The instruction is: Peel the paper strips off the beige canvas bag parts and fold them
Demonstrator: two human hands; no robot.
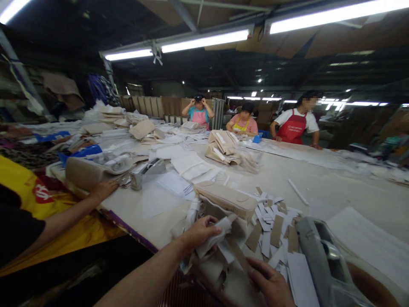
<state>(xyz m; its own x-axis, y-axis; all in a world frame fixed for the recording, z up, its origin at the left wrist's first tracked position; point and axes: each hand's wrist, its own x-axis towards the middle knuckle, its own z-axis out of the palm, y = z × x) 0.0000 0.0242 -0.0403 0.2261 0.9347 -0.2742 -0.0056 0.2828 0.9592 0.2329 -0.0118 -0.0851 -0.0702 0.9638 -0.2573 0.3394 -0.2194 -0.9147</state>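
At the table's near edge a beige handbag [226,196] stands with white packing material around its opening. My left hand [200,233] is closed round a crumpled white paper wad [212,238] at the front of the bag. Lower right, my right hand [271,279] pinches the end of a tan cardboard strip [238,253], which slants up toward the left hand. White and tan pieces lie below the hands, partly hidden. Beside the right hand is a pile of loose white and tan strips [271,226].
A grey tape dispenser [326,256] stands at the right, another dispenser [148,170] at the left. A beige bag stack [223,147] sits mid-table. A co-worker's arm [76,211] reaches in from the left near a bag [84,172]. Several people are across the table [319,183].
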